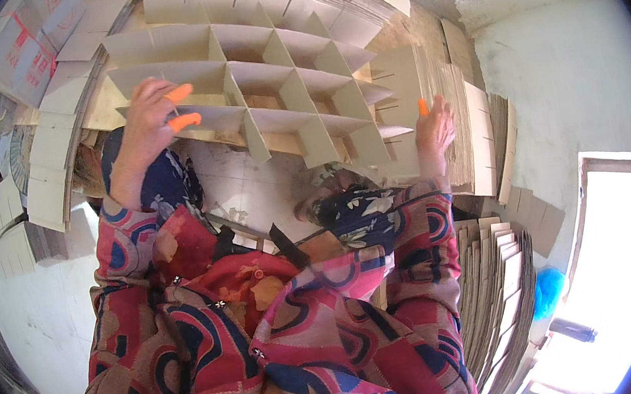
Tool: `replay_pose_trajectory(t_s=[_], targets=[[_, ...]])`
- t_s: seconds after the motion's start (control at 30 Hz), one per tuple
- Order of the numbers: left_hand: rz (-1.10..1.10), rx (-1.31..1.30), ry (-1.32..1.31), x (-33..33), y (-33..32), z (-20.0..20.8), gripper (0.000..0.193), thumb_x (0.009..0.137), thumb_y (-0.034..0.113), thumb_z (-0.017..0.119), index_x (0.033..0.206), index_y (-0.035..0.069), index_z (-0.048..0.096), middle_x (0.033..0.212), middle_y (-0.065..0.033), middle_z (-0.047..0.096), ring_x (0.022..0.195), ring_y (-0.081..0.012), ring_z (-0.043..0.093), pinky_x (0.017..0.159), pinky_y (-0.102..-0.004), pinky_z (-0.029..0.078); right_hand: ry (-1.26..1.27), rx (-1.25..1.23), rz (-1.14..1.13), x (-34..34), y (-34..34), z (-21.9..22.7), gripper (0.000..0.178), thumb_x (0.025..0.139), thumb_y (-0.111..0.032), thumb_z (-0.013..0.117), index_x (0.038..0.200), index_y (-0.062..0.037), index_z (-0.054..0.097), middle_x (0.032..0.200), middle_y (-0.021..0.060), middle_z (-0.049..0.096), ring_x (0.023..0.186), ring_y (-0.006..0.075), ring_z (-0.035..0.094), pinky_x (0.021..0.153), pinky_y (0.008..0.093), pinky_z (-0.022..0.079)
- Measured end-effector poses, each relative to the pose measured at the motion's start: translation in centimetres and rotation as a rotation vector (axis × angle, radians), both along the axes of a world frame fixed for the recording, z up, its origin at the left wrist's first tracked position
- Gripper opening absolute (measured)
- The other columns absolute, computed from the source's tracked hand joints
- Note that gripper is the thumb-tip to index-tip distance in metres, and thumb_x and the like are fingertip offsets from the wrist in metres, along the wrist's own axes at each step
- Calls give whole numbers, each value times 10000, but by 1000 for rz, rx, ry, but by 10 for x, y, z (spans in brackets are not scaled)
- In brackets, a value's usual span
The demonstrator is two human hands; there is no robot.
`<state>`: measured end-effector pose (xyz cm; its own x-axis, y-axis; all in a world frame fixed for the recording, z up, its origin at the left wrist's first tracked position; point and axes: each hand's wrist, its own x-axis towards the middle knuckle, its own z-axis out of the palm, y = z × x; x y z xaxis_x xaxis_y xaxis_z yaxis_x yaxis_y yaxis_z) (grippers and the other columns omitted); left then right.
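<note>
A grid of interlocked cardboard dividers (274, 104) lies in front of me, its crossed strips forming several square cells. My left hand (148, 126) is at the grid's left end, with orange covers on the thumb and one finger. Those two are spread apart, and the hand overlaps the strip ends; whether it touches them is unclear. Off the grid's right side, my right hand (435, 130) is raised beside a stack of slotted cardboard strips (449, 104). One of its fingers wears an orange cover. Its fingers are loosely apart, and nothing shows in them.
More slotted cardboard (344, 7) is piled behind the grid, and another row (55, 164) runs along the left. A printed carton (23, 59) sits at the far left. Upright cardboard sheets (494, 293) lean at the lower right, near a blue bag (550, 292) and a bright opening.
</note>
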<state>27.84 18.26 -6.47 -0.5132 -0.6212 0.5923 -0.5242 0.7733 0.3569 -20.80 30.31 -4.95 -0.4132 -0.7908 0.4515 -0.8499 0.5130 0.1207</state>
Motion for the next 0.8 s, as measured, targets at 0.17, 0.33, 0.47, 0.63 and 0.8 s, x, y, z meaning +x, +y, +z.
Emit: replay_pose_trajectory(t_s=[0.17, 0.33, 0.47, 0.63, 0.8], targets=[[201, -46, -28, 19, -2, -7, 502, 605, 235, 823, 1056, 76, 672, 984, -97, 649, 1006, -286, 560, 915, -399, 409, 3, 197, 12, -24, 41, -30, 387, 813, -276, 694, 1061, -29, 528, 992, 191, 573, 918, 377, 583, 718, 464, 506], [230, -72, -45, 23, -3, -14, 486, 604, 254, 828, 1035, 80, 687, 979, -102, 644, 1029, -279, 560, 966, -431, 376, -231, 91, -1, -53, 39, -46, 350, 794, -279, 702, 997, -38, 551, 907, 231, 626, 849, 421, 614, 690, 500, 484], [233, -54, -33, 27, -1, -14, 489, 600, 283, 829, 1024, 80, 694, 985, -97, 646, 1062, -268, 557, 1008, -467, 336, -263, 21, -96, -52, 33, -38, 247, 841, -290, 626, 888, -48, 615, 822, 248, 647, 815, 417, 628, 682, 517, 473], [280, 61, -37, 28, 5, -10, 528, 600, 340, 825, 1040, 81, 692, 1049, -99, 655, 1121, -273, 532, 1031, -472, 304, -387, 51, -174, -47, 26, -20, 341, 851, -399, 610, 967, -90, 696, 870, 222, 660, 812, 411, 628, 699, 515, 470], [315, 76, -25, 28, 6, -10, 518, 592, 333, 830, 1027, 84, 698, 1058, -100, 659, 1168, -287, 501, 1028, -462, 309, -236, -144, -168, -46, 19, 7, 333, 881, -332, 623, 1106, -92, 677, 909, 182, 681, 733, 334, 631, 628, 439, 474]])
